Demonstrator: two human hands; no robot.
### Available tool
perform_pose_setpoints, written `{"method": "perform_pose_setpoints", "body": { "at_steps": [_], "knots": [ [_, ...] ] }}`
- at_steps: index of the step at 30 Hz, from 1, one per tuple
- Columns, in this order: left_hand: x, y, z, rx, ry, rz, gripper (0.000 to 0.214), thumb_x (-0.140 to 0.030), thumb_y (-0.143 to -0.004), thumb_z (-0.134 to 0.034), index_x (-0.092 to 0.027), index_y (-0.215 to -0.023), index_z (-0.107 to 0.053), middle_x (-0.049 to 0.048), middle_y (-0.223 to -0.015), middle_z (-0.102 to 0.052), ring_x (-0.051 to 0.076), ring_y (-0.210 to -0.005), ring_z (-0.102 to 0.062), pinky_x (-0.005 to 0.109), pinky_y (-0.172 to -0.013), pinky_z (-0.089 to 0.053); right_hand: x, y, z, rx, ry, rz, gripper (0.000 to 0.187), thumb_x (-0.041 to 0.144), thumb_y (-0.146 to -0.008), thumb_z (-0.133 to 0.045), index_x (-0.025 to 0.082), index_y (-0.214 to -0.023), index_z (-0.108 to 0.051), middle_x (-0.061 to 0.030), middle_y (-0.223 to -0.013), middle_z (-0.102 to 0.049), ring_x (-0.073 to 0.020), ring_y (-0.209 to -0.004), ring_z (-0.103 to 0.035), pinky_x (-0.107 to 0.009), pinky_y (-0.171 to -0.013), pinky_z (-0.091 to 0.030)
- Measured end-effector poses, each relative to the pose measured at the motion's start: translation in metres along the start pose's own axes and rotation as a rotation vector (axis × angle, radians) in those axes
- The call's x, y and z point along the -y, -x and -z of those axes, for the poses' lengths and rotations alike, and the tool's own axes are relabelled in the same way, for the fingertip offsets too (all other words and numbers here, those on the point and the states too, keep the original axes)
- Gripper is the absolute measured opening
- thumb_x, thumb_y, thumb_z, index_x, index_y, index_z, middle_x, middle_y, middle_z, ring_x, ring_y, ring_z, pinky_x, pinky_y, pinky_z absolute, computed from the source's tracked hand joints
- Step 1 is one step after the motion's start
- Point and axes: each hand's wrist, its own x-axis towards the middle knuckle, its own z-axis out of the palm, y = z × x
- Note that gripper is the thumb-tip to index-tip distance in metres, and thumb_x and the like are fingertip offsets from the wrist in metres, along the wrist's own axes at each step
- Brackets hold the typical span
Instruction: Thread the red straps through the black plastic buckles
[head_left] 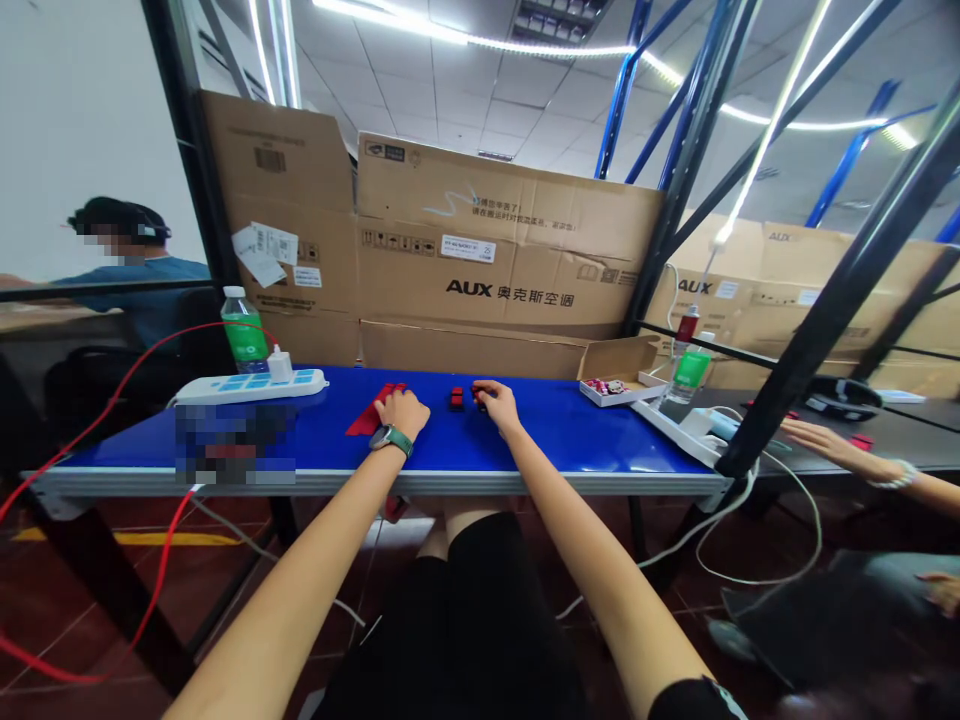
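My left hand (405, 412), with a watch on its wrist, is closed on a flat red piece (367, 418) that looks like a cloth or pouch. Its fingers curl over the piece's upper part and hide some of it. My right hand (498, 402) pinches a small dark object (478, 396), mostly covered by the fingers; its kind does not show. Between the two hands a small red-and-black block-like object (457, 399) lies on the blue tabletop (577, 425), touched by neither hand.
A power strip (251, 386) with a white plug and a green-labelled bottle (244, 330) stand at left. An open box (621, 386) of small red-and-white items sits at right, near another bottle (690, 370). Cardboard (495, 260) walls the back. A co-worker's hand (821, 440) is far right.
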Motion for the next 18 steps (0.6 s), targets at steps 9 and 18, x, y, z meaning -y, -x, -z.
{"method": "perform_pose_setpoints", "body": {
  "at_steps": [9,18],
  "knots": [
    [-0.006,0.000,0.002,-0.018,0.086,-0.105,0.032,-0.015,-0.081,-0.051,-0.011,-0.104,-0.072,0.0228,-0.095,-0.074,0.034,-0.089,-0.069,0.044,-0.084,-0.043,-0.005,-0.025,-0.004,0.008,-0.022,-0.011,0.037,0.015,-0.070,-0.057,0.021,-0.106,-0.065,0.0014,-0.079,-0.072,-0.0151,-0.071,-0.070,-0.032,-0.074,-0.061],
    [-0.005,0.006,0.003,0.002,-0.011,-0.165,0.024,-0.026,-0.084,-0.059,-0.014,-0.096,-0.076,0.0232,-0.105,-0.069,0.039,-0.099,-0.064,0.047,-0.085,-0.044,-0.005,-0.022,-0.008,0.009,0.159,-0.101,0.030,0.004,-0.060,-0.066,0.021,-0.085,-0.069,0.0051,-0.063,-0.065,-0.0111,-0.042,-0.058,-0.022,-0.042,-0.051]
  ]
}}
